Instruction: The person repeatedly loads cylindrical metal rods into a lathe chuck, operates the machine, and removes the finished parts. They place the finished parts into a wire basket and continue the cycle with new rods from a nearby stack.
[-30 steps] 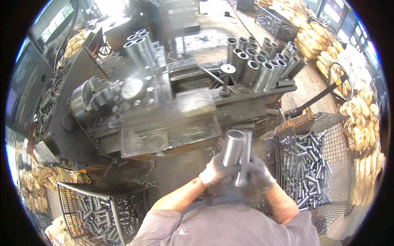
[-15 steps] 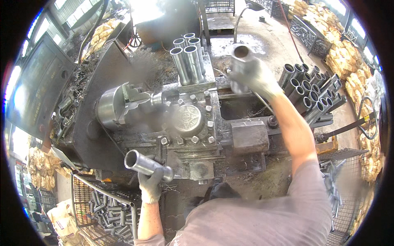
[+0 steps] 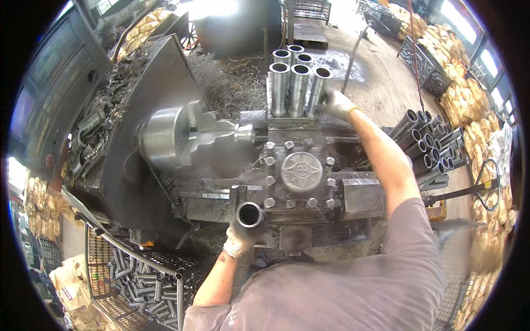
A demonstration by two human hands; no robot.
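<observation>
Metal tube (image 3: 249, 215), mouth up, grasped in gloved left hand (image 3: 243, 238), near side of the square tool post (image 3: 301, 172). Right hand (image 3: 339, 105) touches second tube (image 3: 318, 92), slightly tilted, beside the upright tubes (image 3: 280, 91); fingers partly hidden, cannot tell whether closed on it.

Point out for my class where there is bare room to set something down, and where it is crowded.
Bare: the pale floor behind the machine, between the bent pipe and red hose; also the grey block right of the round cap. Crowded: the six standing tubes beside the right hand, the far-right tube cluster and the filled mesh basket.
</observation>
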